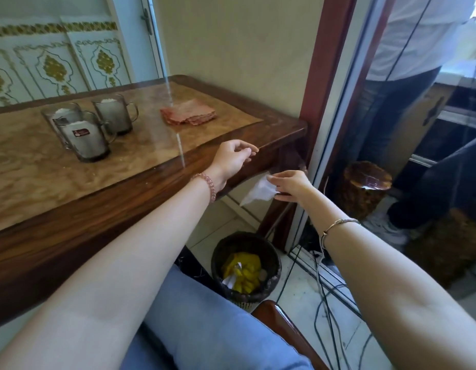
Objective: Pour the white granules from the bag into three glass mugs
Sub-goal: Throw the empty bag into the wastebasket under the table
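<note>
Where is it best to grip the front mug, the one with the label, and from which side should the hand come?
Grip the front mug by its handle, which points right toward the cloth. Come from the right: two other mugs stand close behind and left, and it looks full of granules, so keep it upright.

white granules in smoky grey mugs; dark brown tabletop, marbled tan inlay; pink folded cloth; white crumpled bag.

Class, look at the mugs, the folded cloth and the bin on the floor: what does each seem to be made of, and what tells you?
Mugs: clear glass, glossy; the white granules show through the walls.
Folded cloth: soft pinkish fabric, matte, lying in limp layers.
Bin: dark and textured, possibly woven wicker or moulded plastic; hard to tell.
</note>
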Available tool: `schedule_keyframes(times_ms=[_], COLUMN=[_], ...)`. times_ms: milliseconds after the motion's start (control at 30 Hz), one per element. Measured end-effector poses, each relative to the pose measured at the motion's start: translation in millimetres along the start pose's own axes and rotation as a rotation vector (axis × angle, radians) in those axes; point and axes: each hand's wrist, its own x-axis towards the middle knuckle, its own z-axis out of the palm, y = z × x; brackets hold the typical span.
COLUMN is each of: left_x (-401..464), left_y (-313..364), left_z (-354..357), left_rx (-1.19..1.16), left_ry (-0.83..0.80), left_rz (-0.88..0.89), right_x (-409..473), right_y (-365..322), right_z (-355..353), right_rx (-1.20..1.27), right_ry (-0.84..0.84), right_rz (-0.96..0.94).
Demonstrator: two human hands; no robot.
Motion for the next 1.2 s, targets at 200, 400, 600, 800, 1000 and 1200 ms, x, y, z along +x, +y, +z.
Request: schedule_keyframes(times_ms=[200, 400, 600, 800, 1000, 1200], left_x=[0.2, 3.3, 9.7, 14.1, 15.5, 2.3], left_y=[-0.7, 8.4, 30.1, 55.1, 65.7, 64.8], left_z=[-5.7, -13.2, -34.2, -78.6, -143.9, -213.7], left_rx=[0.004, -0.012, -0.027, -0.01, -0.018, 0.004], left_ry=[-0.004, 0.01, 0.037, 0.125, 0.255, 0.397], left_rz=[-0.014, -0.017, 0.005, 0.01, -0.016, -0.044], right_x=[3.6, -2.8, -12.4, -14.8, -15.6, -20.1], right_y=[-0.9, -30.9, -83.0, -142.8, -189.5, -218.1], right_z=[7.9, 6.8, 13.5, 38.1, 97.9, 170.7], right_rx=[0.015, 0.062, 0.089, 0.083, 0.071, 0.006], right_ry=[-0.05, -0.059, -0.126, -0.143, -0.284, -0.417], right_rz=[0.032, -0.072, -0.147, -0.23, -0.264, -0.267])
